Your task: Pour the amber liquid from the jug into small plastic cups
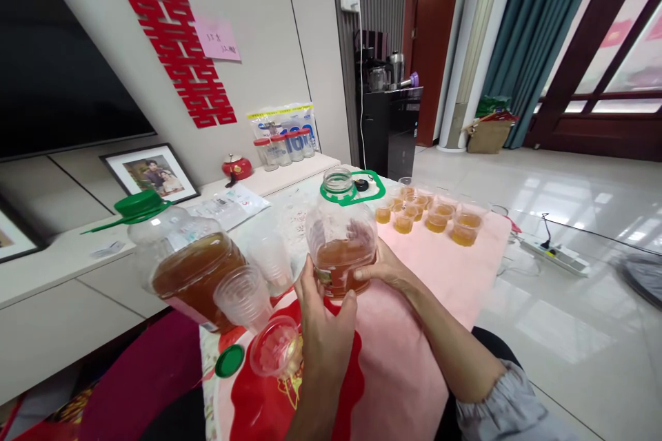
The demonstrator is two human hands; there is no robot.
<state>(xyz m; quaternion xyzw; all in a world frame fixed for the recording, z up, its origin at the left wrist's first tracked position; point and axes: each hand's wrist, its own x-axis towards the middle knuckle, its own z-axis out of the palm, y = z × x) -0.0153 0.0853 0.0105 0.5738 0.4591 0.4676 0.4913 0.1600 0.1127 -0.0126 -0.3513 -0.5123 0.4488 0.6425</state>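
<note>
A clear plastic jug (pixel 338 234) with a green handle and no cap stands upright before me, part filled with amber-brown liquid. My left hand (pixel 325 317) is against its lower left side, and my right hand (pixel 385 269) curls round the right side. Left of it is a larger jug (pixel 199 269) of similar liquid, capped in green. Two stacks of clear plastic cups, a nearer stack (pixel 243 296) and a farther stack (pixel 269 262), sit between the jugs. One loose cup (pixel 274 348) lies near my left wrist, beside a green cap (pixel 229 361).
Several cups of amber liquid (pixel 437 218) stand toward the right on the pink tablecloth (pixel 465 275). Behind are lidded glass jars (pixel 284 150), a small red pot (pixel 236 167) and a framed photo (pixel 152 173). A power strip (pixel 556 253) lies on the floor.
</note>
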